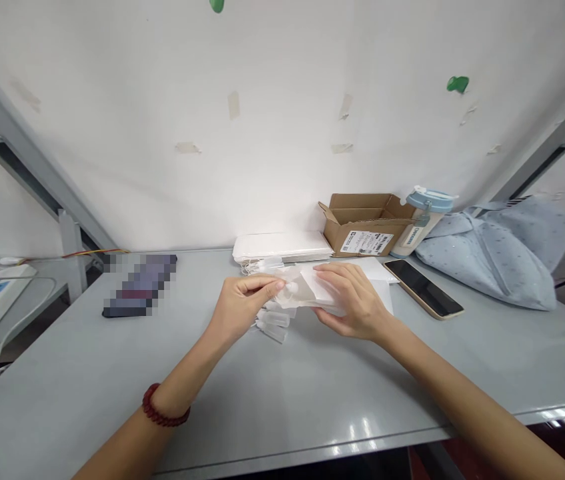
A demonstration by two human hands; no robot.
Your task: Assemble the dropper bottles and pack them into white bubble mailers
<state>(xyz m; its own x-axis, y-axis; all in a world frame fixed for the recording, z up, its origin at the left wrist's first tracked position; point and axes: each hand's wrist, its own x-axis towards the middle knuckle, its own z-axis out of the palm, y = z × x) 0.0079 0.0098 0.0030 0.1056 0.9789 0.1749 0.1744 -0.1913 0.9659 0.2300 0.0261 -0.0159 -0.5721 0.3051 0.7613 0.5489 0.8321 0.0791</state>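
Observation:
My right hand [355, 300] grips a white paper bag [318, 285] above the table, fingers on top and thumb below, its mouth facing left. At that mouth, my left hand [240, 305] pinches a small translucent plastic piece [291, 288] between thumb and fingertips; its exact kind is hard to make out. Under and beside the hands lie several clear plastic tubes [273, 325] with thin white strings, partly hidden by the left hand and the bag. Behind them is a stack of flat white paper bags [282, 247].
An open cardboard box [367, 230] stands by the wall, with a blue-lidded cup [420, 223] beside it. A phone [425, 289] and a light blue cloth bag [487, 257] lie to the right. At left is a dark, pixelated object [140, 287].

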